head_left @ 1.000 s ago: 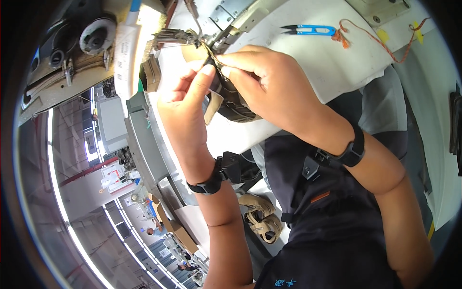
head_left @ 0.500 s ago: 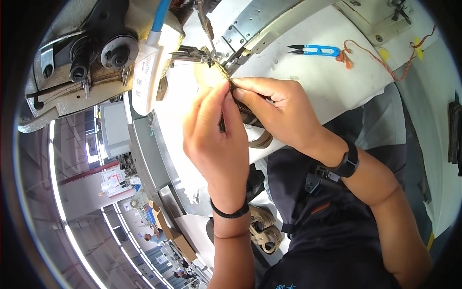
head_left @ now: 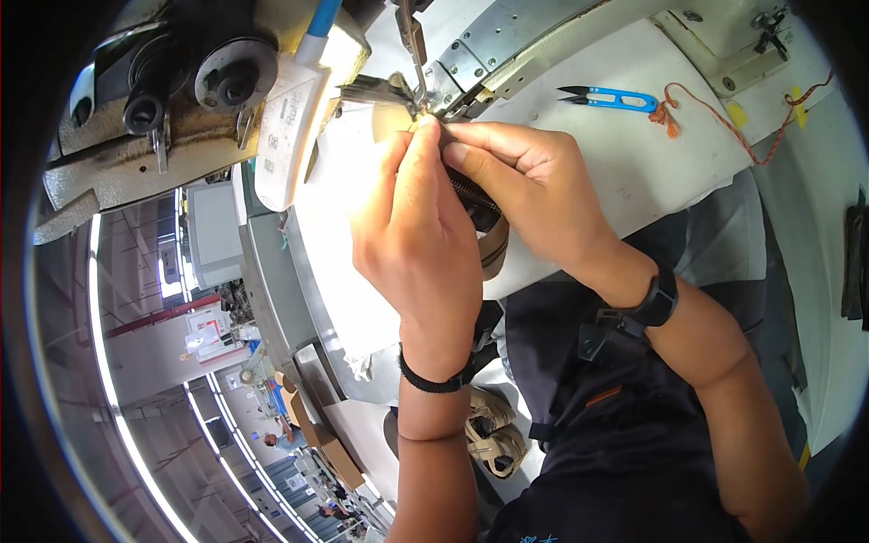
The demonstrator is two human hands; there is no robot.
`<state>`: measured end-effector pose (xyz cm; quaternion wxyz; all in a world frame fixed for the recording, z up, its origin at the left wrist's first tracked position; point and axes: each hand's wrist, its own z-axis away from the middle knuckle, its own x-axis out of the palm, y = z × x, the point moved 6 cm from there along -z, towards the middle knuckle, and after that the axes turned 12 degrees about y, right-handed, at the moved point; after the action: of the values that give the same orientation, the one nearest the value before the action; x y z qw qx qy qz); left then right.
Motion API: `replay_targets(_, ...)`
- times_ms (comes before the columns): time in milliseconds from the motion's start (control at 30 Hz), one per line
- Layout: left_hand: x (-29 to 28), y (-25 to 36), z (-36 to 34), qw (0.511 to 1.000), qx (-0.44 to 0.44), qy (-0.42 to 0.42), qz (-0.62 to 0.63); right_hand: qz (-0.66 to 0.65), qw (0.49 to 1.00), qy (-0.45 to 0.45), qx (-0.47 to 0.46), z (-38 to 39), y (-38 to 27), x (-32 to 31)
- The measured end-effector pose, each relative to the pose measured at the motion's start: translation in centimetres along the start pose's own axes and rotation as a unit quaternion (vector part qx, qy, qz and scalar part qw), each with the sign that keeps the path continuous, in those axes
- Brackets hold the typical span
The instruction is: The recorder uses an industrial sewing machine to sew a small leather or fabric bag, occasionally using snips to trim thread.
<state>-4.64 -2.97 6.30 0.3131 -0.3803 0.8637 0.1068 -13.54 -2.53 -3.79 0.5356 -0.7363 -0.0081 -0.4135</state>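
Machine (head_left: 100, 195) fills nine to eleven o'clock, cut off at the picture's edge. The table (head_left: 652, 167) spreads from twelve to two, bleached by glare near ten. The left hand (head_left: 416, 231), at twelve, pinches the far end of the piece (head_left: 482, 217); the right hand (head_left: 548, 185), at one, grips its edge between thumb and forefinger. The piece, dark with a tan band (head_left: 493, 249) and a zip (head_left: 477, 195), lies at twelve, partly behind the left hand. Work looks part-way: the far end is already up by the foot (head_left: 418, 107), while the zip side trails toward six, apparently still to be worked. Fingers cover the pinched edge, so neither a finished seam nor the needle's place can be made out. Snips (head_left: 601, 96) lie unheld at half past one, beside a cord (head_left: 668, 120).
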Motion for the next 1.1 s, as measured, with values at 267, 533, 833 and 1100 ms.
replay_targets(267,-0.1,-1.2,1.1,0.999,-0.034,0.019,0.038,0.037,0.999,0.018,0.020,0.0,0.1,-0.2)
replay_targets(533,1.0,-3.6,2.5,0.985,0.019,0.124,0.122,0.217,0.970,-0.038,-0.100,-0.4,-2.6,-0.3)
replay_targets(833,0.8,-4.8,-0.2,0.974,0.118,0.043,0.188,0.161,0.984,-0.063,0.030,-0.7,-0.9,0.2)
replay_targets(1100,1.0,-5.7,-1.5,0.974,0.095,0.019,0.206,0.141,0.989,-0.043,-0.009,-1.3,-0.9,0.8)
